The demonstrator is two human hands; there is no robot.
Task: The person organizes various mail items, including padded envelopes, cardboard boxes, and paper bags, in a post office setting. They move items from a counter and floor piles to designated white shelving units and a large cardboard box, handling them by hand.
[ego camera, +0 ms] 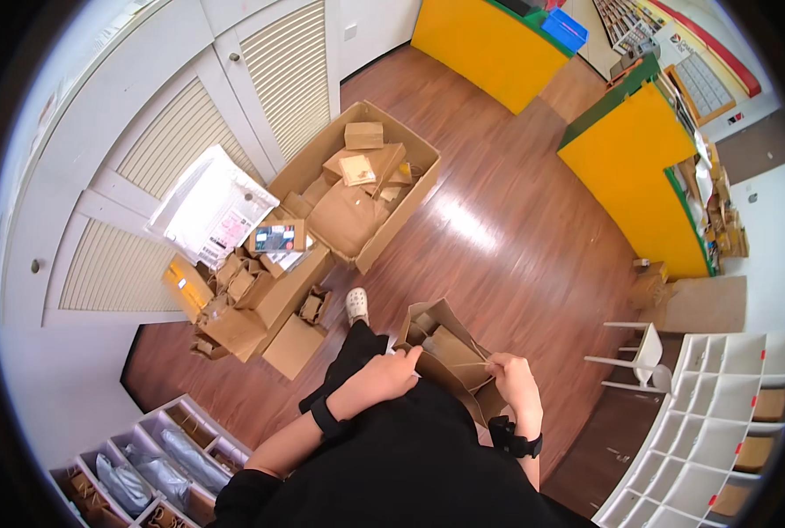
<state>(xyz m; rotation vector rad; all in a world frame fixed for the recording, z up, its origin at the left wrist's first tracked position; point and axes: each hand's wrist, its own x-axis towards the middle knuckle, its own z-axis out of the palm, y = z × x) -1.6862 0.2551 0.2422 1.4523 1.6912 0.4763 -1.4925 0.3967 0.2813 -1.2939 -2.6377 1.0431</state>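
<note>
A brown paper bag (455,360) stands open right before me, with brown cardboard or paper pieces inside it. My right hand (514,383) pinches the bag's twisted paper handle at its right side. My left hand (392,375) is at the bag's left edge, fingers curled, with a bit of white material showing under it; what exactly it grips is hard to tell. Ahead to the left lies a large open cardboard box (399,218) holding smaller boxes and flattened brown paper. Nearer stands another carton (293,284) heaped with paper bags, small boxes and a white mailer (214,204).
White louvred cabinet doors (168,138) line the left. Yellow counters (491,49) with green edges stand at the back and right. A white chair (643,356) and white compartment shelves (703,422) are at the right. A divided shelf (145,432) with grey plastic packages is lower left.
</note>
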